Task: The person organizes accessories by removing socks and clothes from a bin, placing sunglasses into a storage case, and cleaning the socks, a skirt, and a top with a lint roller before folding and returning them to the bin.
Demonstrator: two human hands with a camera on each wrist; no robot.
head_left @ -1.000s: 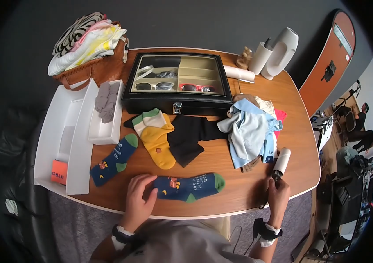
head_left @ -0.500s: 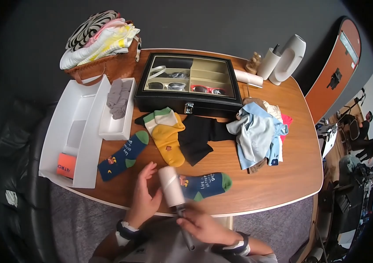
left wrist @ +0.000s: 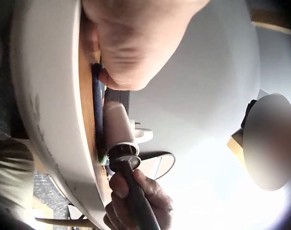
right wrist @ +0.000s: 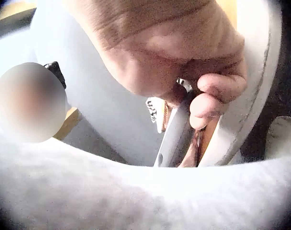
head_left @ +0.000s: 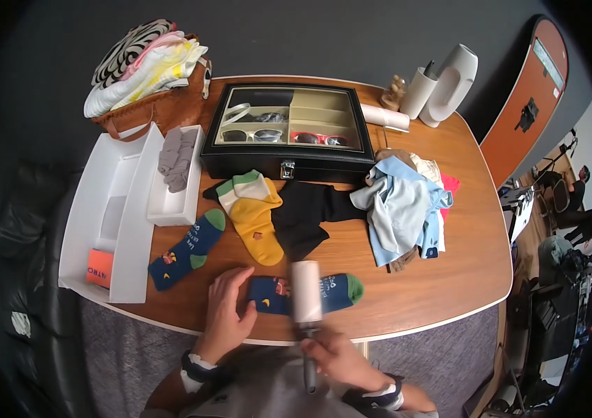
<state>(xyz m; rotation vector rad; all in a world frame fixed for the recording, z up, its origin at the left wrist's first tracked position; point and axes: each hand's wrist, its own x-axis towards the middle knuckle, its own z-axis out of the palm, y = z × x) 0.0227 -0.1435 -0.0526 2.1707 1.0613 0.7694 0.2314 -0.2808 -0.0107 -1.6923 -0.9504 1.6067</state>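
My right hand (head_left: 341, 357) grips the dark handle of a lint roller (head_left: 306, 296). Its white roll lies over the middle of a blue sock (head_left: 341, 291) with a green toe and heel, hiding part of the lettering. At the sock's cuff end, my left hand (head_left: 225, 306) has its fingers extended, thumb right at the cuff. The left wrist view shows the roller's white roll (left wrist: 119, 122) close along the sock's edge. In the right wrist view, fingers curl round the grey handle (right wrist: 176, 127). A matching blue sock (head_left: 188, 254) lies farther left.
Yellow socks (head_left: 258, 230), a black garment (head_left: 299, 223) and a light-blue garment pile (head_left: 400, 202) lie behind. Farther back stands a black glasses case (head_left: 289, 157). White boxes (head_left: 136, 268) (head_left: 174, 209) occupy the left; a brown bag of folded cloth (head_left: 129, 118) is behind them.
The lint roller has come from the table's right side over to the blue sock, in my right hand. Over the last half second it shifted right along the sock. My left hand stays by the cuff.
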